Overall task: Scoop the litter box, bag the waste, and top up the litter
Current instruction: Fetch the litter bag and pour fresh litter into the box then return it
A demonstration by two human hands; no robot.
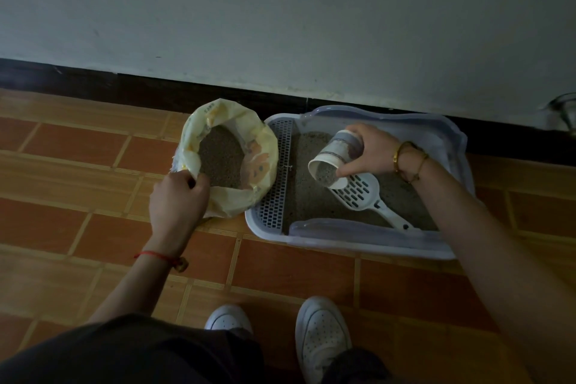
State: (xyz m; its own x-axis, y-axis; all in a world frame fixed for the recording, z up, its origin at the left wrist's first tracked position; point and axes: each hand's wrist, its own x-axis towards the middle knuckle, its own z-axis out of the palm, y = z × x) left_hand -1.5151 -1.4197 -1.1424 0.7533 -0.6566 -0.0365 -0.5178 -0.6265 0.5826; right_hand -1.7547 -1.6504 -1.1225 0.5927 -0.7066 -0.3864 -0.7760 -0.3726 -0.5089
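A pale blue litter box (349,241) sits on the floor against the wall, with grey litter inside and a perforated panel along its left side. A white slotted scoop (363,193) lies in the litter. My right hand (366,146) grips a paper cup (335,162) tilted mouth-down over the box, grey litter showing at its mouth. Left of the box stands an open yellow litter bag (258,196) with its top rolled down and litter inside. My left hand (177,199) holds the bag's near-left rim.
The orange-brown tiled floor (78,146) runs to a dark skirting board (124,87) under a pale wall. My two white shoes (321,337) stand just in front of the box. A dark object shows at the far right edge by the wall.
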